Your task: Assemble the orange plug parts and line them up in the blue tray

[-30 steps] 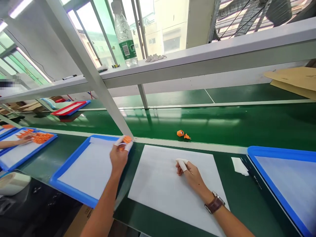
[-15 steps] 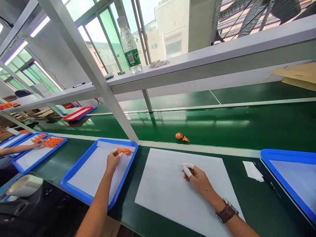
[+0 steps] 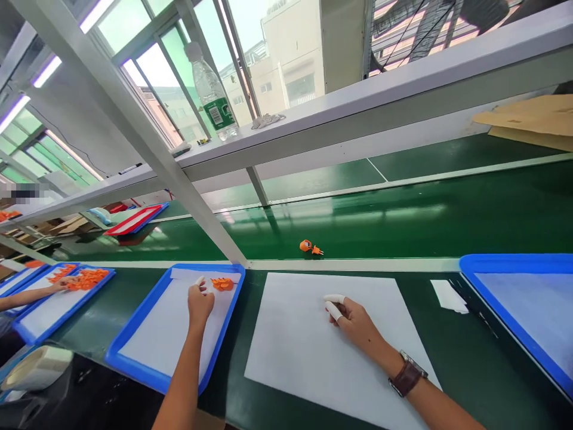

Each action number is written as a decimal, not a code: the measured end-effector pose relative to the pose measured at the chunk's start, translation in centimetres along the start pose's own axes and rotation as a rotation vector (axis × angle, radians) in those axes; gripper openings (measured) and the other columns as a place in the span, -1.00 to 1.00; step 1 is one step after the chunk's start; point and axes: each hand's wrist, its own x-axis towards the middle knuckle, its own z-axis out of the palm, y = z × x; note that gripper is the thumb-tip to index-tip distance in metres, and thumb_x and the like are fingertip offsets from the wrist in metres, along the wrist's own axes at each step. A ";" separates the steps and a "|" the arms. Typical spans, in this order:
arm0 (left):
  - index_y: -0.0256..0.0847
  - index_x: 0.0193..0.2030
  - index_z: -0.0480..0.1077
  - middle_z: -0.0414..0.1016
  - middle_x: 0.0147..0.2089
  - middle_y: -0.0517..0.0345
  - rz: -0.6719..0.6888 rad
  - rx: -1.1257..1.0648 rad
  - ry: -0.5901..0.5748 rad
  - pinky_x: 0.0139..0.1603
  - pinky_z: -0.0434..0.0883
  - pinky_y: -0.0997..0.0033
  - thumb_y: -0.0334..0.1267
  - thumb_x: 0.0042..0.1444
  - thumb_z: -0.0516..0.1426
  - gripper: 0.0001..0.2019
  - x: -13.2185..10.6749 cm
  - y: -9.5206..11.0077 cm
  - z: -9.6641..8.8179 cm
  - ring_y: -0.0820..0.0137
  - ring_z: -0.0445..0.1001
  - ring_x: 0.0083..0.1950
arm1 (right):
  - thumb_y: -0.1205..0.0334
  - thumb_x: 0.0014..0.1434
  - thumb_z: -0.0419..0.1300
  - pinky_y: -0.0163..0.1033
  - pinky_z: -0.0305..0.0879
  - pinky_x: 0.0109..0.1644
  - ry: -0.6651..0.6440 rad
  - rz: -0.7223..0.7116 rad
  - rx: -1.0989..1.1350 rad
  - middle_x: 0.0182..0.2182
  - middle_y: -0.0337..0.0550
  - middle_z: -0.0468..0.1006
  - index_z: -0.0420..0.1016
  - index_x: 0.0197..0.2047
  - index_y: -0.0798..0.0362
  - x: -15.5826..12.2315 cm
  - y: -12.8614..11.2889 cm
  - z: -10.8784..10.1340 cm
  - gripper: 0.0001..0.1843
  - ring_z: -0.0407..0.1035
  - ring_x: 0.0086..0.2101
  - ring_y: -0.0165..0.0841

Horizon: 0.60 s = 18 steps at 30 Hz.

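My left hand rests in the blue tray lined with white paper, white cots on its fingertips. A small orange plastic part lies on the tray's paper just right of those fingertips, apart from them; the hand is open and holds nothing. My right hand lies on the white sheet in the middle, with cots on thumb and forefinger, the other fingers curled in and nothing visible in them. Another orange part lies on the green conveyor belt beyond the sheet.
A second blue tray sits at the right, with a small white slip beside it. At far left, a co-worker's hand touches a pile of orange parts. A tape roll lies lower left. A bottle stands on the shelf.
My left hand carried the orange part from the tray's far corner down onto the tray paper and let go of it. The right hand stayed on the sheet.
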 end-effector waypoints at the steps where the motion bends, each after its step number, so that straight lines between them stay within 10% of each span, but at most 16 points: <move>1: -0.28 0.25 0.33 0.47 0.12 -0.15 0.045 0.010 0.042 0.12 0.43 0.04 -0.36 0.02 0.19 -0.42 -0.3 1.0 0.0 0.12 0.49 0.05 | 0.08 0.23 0.14 -0.13 0.40 -0.27 0.000 -0.018 0.005 -0.42 -0.14 0.58 0.56 0.00 0.04 0.0 -0.2 0.0 -0.65 0.47 -0.39 -0.24; 4: -0.07 0.27 0.32 0.45 0.13 0.03 0.228 -0.031 -0.012 0.13 0.43 0.18 -0.22 0.16 0.13 -0.50 -1.8 4.5 1.4 0.25 0.48 0.04 | 0.10 0.24 0.12 -0.14 0.38 -0.28 0.007 -0.070 -0.005 -0.46 -0.19 0.55 0.58 -0.04 0.02 0.1 -0.7 -0.1 -0.68 0.44 -0.43 -0.26; 9: -0.05 0.17 0.43 0.47 0.08 0.05 0.453 -0.102 -0.518 -0.06 0.50 0.29 -0.14 0.10 0.23 -0.54 -5.0 9.8 10.1 0.33 0.52 -0.10 | 0.15 0.24 0.11 -0.15 0.38 -0.29 0.015 -0.117 -0.001 -0.44 -0.19 0.55 0.59 -0.04 0.01 0.1 -0.9 -0.1 -0.69 0.44 -0.42 -0.26; 14: -0.20 0.30 0.28 0.38 0.21 -0.15 0.400 -0.096 -0.529 -0.10 0.48 0.32 -0.27 -0.06 0.30 -0.28 -4.0 13.1 19.6 0.25 0.49 0.00 | 0.19 0.20 0.14 -0.20 0.34 -0.33 0.044 -0.135 0.047 -0.48 -0.21 0.54 0.60 -0.09 0.03 0.2 -0.7 -0.1 -0.72 0.43 -0.45 -0.28; 18: -0.27 0.21 0.35 0.50 0.07 -0.13 0.361 -0.106 -0.534 0.08 0.41 0.23 -0.34 -0.13 0.32 -0.33 -2.2 15.4 22.9 0.20 0.49 0.04 | 0.21 0.17 0.19 -0.24 0.33 -0.38 0.063 -0.133 0.113 -0.52 -0.23 0.53 0.61 -0.18 0.03 0.3 -1.0 -0.1 -0.79 0.42 -0.49 -0.31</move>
